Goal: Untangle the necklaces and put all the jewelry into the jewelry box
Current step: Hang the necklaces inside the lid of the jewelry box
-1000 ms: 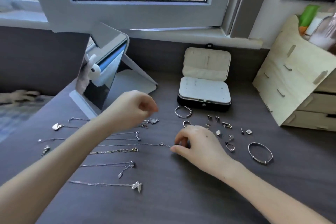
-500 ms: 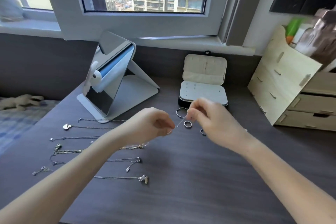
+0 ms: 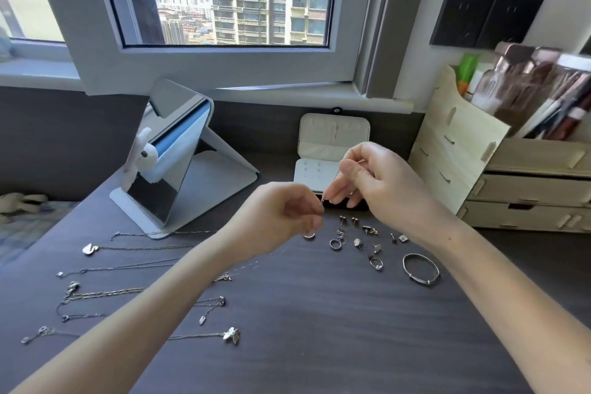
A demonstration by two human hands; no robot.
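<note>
Held a fine necklace up over the desk, just in front of the open jewelry box. Pinched it in the curled fingers of the left hand, its tail left trailing down to the desktop near the other necklaces laid out in rows. Pinched the clasp end with the fingertips of the right hand, close beside the left; too small to tell whether fastened or open. Judged the likeliest mishap to be the trailing tail dragging across a neighbouring chain and knotting again, brought on by lifting toward the box before gathering the slack. Also risked sweeping the rings and earrings under the right wrist, or nudging the bangle, by lowering the forearm carelessly. Could have lost the clasp from so light a pinch. Found open desktop only toward the near edge, below both forearms. Noted tighter room elsewhere: mirror to the left of the box, wooden organizer close on its right, small pieces scattered right in front of it.
</note>
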